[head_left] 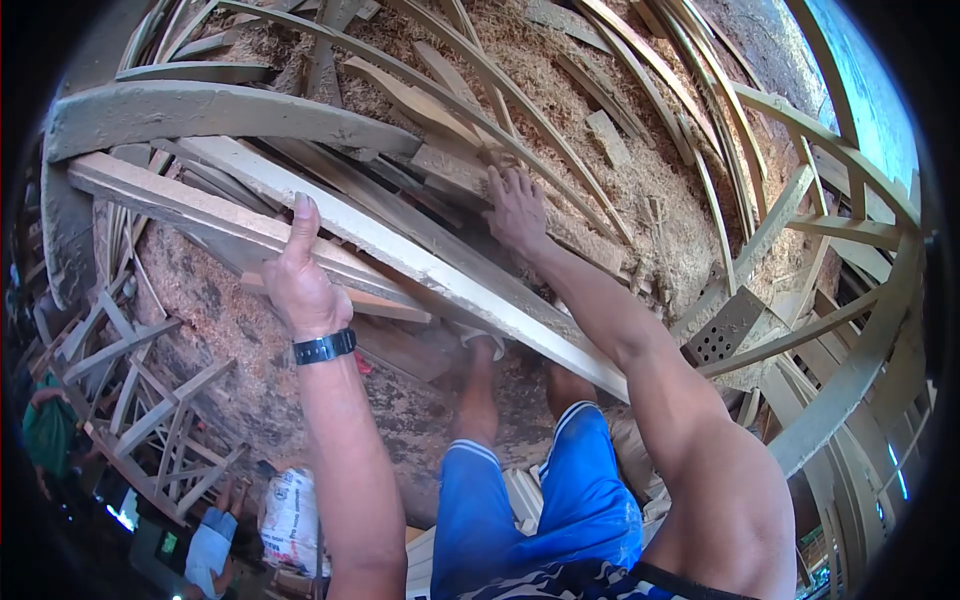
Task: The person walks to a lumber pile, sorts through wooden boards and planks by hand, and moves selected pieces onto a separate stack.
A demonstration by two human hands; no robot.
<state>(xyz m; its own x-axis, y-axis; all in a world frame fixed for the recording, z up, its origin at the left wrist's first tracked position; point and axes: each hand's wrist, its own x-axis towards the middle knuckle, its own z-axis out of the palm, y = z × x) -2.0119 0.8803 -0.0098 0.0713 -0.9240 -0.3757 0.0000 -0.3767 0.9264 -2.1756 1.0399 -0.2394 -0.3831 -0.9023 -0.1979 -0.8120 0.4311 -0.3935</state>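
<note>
The left hand, at 9 o'clock, has its thumb raised and lying against the near edge of a long pale plank, which slants across from 10 o'clock down to 4 o'clock. Its fingers are hidden, so how tightly it grips cannot be told. A second, browner plank runs alongside from 10 o'clock and passes just by that hand. The right hand, at 12 o'clock, reaches past the pale plank with its back upward and fingers loosely bent, the tips at the end of a short board; whether it has hold of anything cannot be told. A dark watch circles the left wrist. Towards 10 o'clock lies a broad curved timber. Wood shavings spread around 2 o'clock, near a plate with holes at 3 o'clock. Blue shorts show at 5 o'clock, a printed white sack at 7 o'clock, and another person just beyond it, towards 8 o'clock.
</note>
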